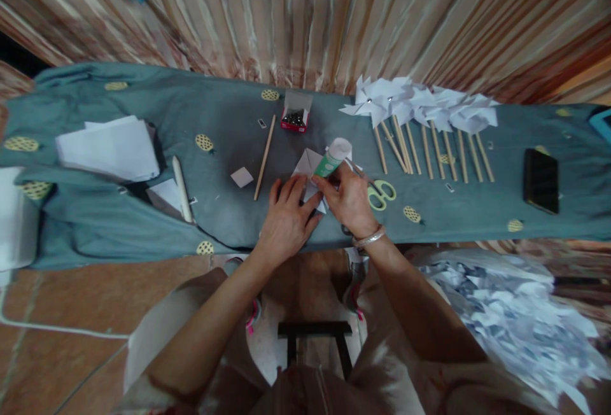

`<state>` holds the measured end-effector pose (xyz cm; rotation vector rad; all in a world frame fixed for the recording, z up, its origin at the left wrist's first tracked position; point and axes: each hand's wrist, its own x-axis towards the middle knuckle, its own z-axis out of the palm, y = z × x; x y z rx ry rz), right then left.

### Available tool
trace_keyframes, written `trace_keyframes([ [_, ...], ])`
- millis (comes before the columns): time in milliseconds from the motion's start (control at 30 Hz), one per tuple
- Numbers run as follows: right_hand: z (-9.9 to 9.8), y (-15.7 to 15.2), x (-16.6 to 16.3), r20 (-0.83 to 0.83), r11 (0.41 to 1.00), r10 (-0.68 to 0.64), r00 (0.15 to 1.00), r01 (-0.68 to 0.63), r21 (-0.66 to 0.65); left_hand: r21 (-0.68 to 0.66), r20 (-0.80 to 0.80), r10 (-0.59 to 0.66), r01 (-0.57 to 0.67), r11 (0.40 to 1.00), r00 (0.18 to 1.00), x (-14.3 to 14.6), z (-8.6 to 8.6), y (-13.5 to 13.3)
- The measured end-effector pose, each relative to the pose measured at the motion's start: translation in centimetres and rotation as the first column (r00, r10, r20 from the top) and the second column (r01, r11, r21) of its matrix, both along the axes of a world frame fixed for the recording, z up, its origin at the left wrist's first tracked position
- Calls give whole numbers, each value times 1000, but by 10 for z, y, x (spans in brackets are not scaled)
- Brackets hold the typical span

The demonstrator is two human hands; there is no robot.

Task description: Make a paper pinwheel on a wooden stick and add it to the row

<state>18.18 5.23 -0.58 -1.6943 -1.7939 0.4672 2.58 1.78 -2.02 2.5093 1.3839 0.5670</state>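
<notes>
Taking the clock face as centred on my work, with twelve straight away from me, the sheet of white paper (305, 163) lies at the very middle, flat on the cloth and partly hidden by my fingers. My left hand (285, 221) rests on its near-left edge, fingers spread, pressing down and grasping nothing that I can see. My right hand (353, 205) has its fingers closed around a green-and-white tube (331, 159), which looks like a glue stick and leans over the sheet. Much seems done: at two o'clock a row of white pinwheels (422, 102) lies overlapping, their wooden handles pointing back towards me. The piece under my hands I judge only part made: it shows creases but no pinned centre, and how many corners are fixed I cannot tell. A bare wooden stick (266, 155) lies at ten o'clock, joined to nothing, and a small paper square (242, 177) at nine, both unused. An open red box (293, 126) of small metal pieces stands between eleven and twelve. Further out, just past nine, a stack of white paper (109, 151) suggests there could be more to make.
</notes>
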Motion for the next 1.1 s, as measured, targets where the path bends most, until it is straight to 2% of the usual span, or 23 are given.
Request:
trace_keyframes([
  [267, 2, 3, -4, -9, 999, 14, 1000, -14, -41, -20, 7, -3, 3, 1000, 1000, 0, -2, 0],
  [467, 5, -1, -6, 34, 995, 78, 996, -76, -61, -1, -4, 3, -3, 1000, 1000, 0, -1, 0],
  [800, -7, 0, 10, 72, 994, 59, 996, -66, 89, -20, -16, 3, -4, 1000, 1000, 0, 0, 0],
  [1100, -5, 8, 1, 96, 995, 51, 994, -59, 80, -6, -31, 1, -1, 1000, 1000, 0, 1, -1],
])
